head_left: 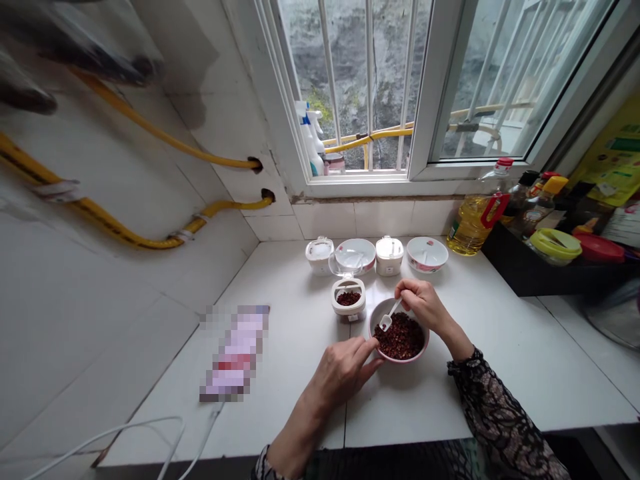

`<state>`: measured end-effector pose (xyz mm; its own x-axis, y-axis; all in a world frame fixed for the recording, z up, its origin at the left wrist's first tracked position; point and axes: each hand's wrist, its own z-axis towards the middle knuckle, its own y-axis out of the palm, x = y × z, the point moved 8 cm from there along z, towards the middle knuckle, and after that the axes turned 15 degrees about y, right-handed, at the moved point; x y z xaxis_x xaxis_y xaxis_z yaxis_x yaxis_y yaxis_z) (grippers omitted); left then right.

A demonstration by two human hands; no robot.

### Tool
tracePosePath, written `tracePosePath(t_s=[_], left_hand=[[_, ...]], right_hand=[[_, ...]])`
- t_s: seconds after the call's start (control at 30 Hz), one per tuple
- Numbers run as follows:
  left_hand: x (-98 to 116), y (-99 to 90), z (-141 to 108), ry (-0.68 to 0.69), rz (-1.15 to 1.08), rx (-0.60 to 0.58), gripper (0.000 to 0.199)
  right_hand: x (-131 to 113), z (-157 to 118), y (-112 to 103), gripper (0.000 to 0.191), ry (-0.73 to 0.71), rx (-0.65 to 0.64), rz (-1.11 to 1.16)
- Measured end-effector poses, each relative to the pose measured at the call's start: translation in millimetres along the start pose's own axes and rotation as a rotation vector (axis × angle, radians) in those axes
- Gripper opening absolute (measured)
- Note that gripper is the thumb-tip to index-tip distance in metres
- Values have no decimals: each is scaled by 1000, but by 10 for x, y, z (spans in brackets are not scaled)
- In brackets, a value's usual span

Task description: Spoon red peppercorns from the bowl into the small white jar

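A round bowl [426, 341] of dark red dried pieces [403, 339] stands on the white counter. My right hand [423, 303] pinches the handle of a small white spoon [385, 323], whose scoop is over the left part of the pieces. At the bowl's lower left rim, my left hand [345, 370] grips the edge between thumb and fingers. Just left of the bowl is a seasoning jar [349, 313] with its lid up and similar red pieces inside. Behind it are two more jars [320, 257] [389, 256] and two white bowls [356, 255] [427, 255].
An oil bottle [470, 223] stands at the back right beside a black rack [520, 267] of bottles and lidded tubs. A blurred-out purple object [237, 353] and a white cable [175, 427] lie at left. Yellow pipes [135, 233] run along the left wall.
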<state>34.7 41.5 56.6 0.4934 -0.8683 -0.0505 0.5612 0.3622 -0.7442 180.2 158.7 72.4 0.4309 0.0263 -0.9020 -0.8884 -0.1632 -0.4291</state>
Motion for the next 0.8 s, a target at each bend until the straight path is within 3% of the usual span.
tracePosePath(t_s=[0.37, 0.47, 0.6, 0.8], left_hand=[[-13, 31, -18, -5, -15, 3, 16], [-13, 42, -22, -4, -4, 5, 20], [-18, 62, -35, -15, -5, 7, 19], [-26, 75, -47, -31, 3, -3, 17]], right_hand=[[111, 71, -46, 16, 118, -17, 244], [52, 57, -39, 16, 92, -13, 327], [-154, -47, 16, 22, -62, 71, 297], [-495, -287, 235, 19, -467, 158, -185]])
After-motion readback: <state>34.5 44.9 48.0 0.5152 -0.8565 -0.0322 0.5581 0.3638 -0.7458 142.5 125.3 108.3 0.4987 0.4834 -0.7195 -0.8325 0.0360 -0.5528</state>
